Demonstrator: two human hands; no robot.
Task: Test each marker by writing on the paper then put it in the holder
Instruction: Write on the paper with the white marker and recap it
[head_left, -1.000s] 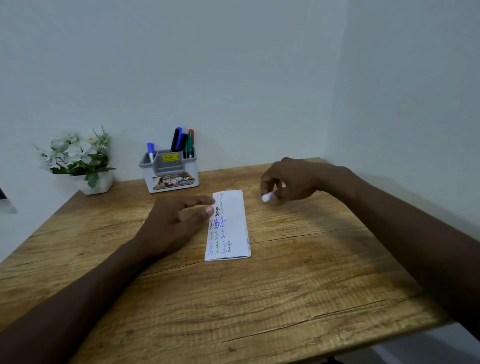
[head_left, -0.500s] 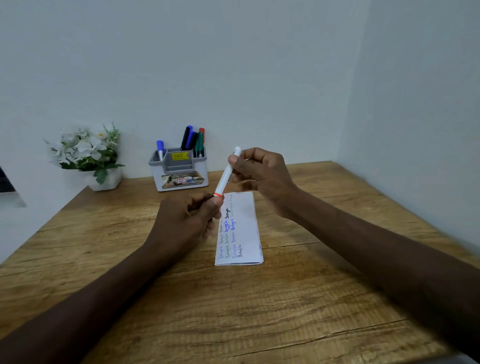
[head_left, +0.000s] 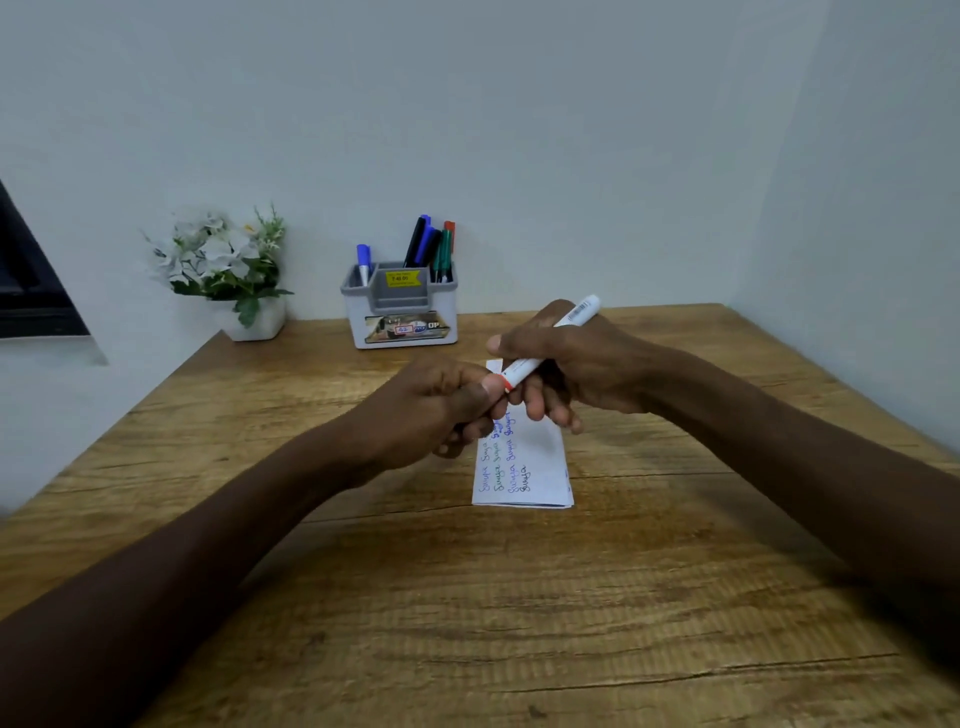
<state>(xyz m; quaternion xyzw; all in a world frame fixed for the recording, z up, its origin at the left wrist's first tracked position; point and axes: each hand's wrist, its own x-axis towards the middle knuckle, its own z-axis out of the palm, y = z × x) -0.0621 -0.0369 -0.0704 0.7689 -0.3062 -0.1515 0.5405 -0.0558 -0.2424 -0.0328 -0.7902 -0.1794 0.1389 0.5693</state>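
A white marker (head_left: 550, 343) with an orange band is held above the folded paper (head_left: 535, 467). My right hand (head_left: 566, 364) grips its barrel, back end pointing up and right. My left hand (head_left: 441, 405) is curled round the cap end, which is hidden inside the fist. The paper lies on the wooden table (head_left: 467, 597) and carries several lines of coloured handwriting. The grey holder (head_left: 400, 306) stands at the back of the table with several markers in it: blue, black, green and red.
A small white pot of artificial flowers (head_left: 228, 270) sits at the back left by the wall. A dark frame (head_left: 26, 280) shows at the left edge. Walls close the table at the back and right.
My right hand picked the marker up from the table and brought it over the paper. My left hand left the paper and took hold of the cap end; the marker tilted lower.
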